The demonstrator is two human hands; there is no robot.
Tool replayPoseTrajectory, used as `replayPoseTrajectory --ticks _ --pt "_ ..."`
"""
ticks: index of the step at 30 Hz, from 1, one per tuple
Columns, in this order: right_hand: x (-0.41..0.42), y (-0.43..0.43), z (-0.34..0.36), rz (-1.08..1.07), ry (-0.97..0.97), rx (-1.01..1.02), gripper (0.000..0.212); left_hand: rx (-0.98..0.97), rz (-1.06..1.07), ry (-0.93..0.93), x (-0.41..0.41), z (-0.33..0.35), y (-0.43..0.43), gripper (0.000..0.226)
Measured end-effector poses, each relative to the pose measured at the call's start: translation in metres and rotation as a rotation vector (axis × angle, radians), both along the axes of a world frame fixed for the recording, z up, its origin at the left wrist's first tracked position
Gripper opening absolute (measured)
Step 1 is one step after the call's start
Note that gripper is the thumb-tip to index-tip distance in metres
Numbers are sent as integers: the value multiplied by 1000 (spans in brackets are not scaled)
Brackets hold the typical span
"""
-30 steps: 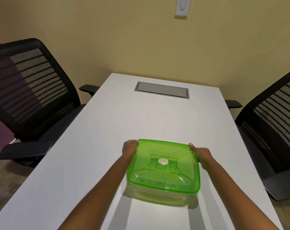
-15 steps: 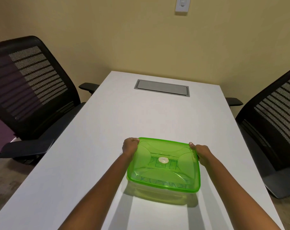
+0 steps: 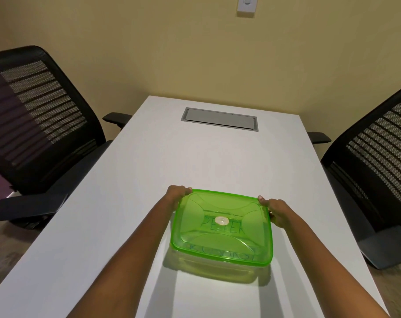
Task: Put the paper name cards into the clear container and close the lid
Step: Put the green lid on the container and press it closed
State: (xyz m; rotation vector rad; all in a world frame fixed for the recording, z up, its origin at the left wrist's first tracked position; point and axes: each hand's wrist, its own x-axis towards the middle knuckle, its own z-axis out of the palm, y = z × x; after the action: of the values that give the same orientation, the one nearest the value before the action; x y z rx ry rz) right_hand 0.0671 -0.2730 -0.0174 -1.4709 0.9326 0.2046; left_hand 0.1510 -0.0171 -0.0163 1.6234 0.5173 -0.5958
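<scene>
Nothing much has shifted since earlier: left hand (image 3: 177,195) grips the green lid (image 3: 222,226) at 10 o'clock, fingers curled over its edge; right hand (image 3: 278,210) likewise at 2 o'clock (lettered cards visible beneath); white table (image 3: 149,168) bare at 12.

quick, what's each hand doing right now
Left hand: closed on the far-left corner of the translucent green plastic lid, which sits on the clear container.
Right hand: closed on the lid's far-right corner.
</scene>
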Motion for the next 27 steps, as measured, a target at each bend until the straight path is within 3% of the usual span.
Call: replayPoseTrajectory --ticks 3,6,10,15,20,23,27 --pt "-2 -2 1 13 -5 -25 25 0 76 -36 2 -4 -3 13" --pt "-3 -6 -1 12 -19 14 27 54 48 -54 6 -8 -5 36" --pt "-1 -8 -6 22 -19 -20 33 111 4 -61 4 -4 -8 37" --pt "-5 2 -7 -6 -56 -140 29 94 7 -94 1 -4 -4 12" --pt "-19 20 -6 72 -107 -530 45 527 -162 -347 -29 6 -9 34" --pt "-23 28 -2 91 -97 -603 48 704 -296 -463 -47 4 -10 38" --pt "-37 39 5 103 -49 -630 30 861 -494 -581 -68 -1 -6 50"
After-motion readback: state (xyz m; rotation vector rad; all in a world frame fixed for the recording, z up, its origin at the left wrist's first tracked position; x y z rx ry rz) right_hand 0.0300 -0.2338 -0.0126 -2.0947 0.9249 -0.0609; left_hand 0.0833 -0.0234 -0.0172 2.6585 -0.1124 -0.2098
